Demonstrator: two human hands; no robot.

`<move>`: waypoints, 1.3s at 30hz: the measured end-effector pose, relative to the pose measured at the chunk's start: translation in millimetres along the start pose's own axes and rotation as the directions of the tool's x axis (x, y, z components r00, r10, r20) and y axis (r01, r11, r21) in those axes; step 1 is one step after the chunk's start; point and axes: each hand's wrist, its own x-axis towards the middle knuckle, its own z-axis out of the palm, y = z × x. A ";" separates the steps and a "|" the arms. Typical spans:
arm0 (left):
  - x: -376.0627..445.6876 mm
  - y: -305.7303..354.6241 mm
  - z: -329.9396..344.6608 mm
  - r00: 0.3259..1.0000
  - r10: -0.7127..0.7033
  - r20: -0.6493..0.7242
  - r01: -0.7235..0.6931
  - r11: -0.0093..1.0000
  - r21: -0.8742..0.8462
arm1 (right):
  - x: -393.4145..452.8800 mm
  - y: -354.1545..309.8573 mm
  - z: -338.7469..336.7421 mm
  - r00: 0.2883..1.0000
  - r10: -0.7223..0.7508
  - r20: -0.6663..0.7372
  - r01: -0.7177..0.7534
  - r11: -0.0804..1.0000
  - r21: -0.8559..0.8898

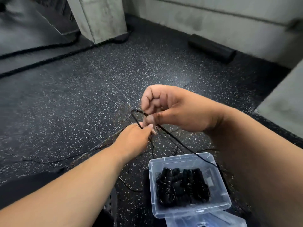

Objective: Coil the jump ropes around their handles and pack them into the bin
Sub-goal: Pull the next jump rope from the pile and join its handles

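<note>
A thin black jump rope [180, 143] runs between both my hands above the speckled floor. My left hand [132, 138] grips part of it, fingers curled round it; what else is inside the fist is hidden. My right hand [165, 108] pinches a small loop of the cord between thumb and fingers just above the left hand. The cord trails down over the rim of a clear plastic bin [152, 171] at the lower right. Inside it lie several coiled black ropes with handles [182, 185]. A ribbed black handle [174, 149] lies on the floor beyond the bin.
Loose cord [129, 185] snakes over the dark rubber floor [73, 99] left of the bin. The bin's clear lid [206, 218] lies at its near side. A black foam roller [211, 48] rests by the concrete wall. Thick black battle ropes [42, 63] run past a concrete pillar [101, 17].
</note>
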 end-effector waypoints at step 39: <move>-170.5 44.3 -5.9 0.827 0.523 0.206 -0.357 0.771 -0.527 | -131.1 -66.7 116.2 0.800 -0.029 -0.600 0.047 0.999 0.014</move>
